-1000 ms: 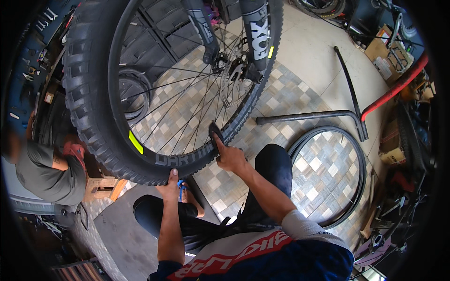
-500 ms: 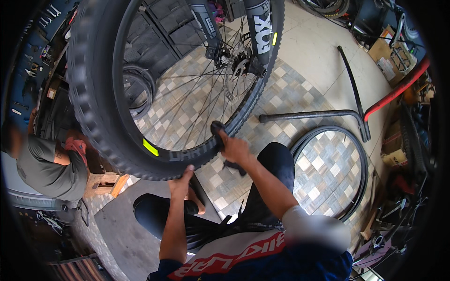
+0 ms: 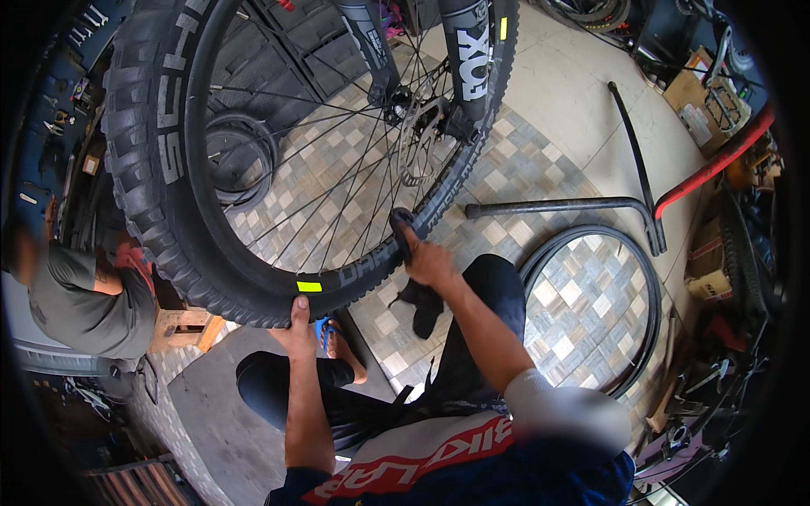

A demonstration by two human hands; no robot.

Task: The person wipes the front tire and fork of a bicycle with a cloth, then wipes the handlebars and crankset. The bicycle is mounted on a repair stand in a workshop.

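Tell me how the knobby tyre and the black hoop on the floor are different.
The tyre is thick and knobby; the hoop looks thin. The tyre is raised; the hoop lies flat on the floor. The left hand touches the tyre; no hand touches the hoop. Both are round and black.

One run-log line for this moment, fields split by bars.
Left hand: thumb on tire, beside yellow label | Right hand: holds dark cloth against tire | Nearby: black hoops at right

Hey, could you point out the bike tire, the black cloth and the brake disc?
Bike tire (image 3: 175,229), head view: on its sidewall.
Black cloth (image 3: 428,314), head view: on its hanging end.
Brake disc (image 3: 409,156), head view: on its perforated ring.
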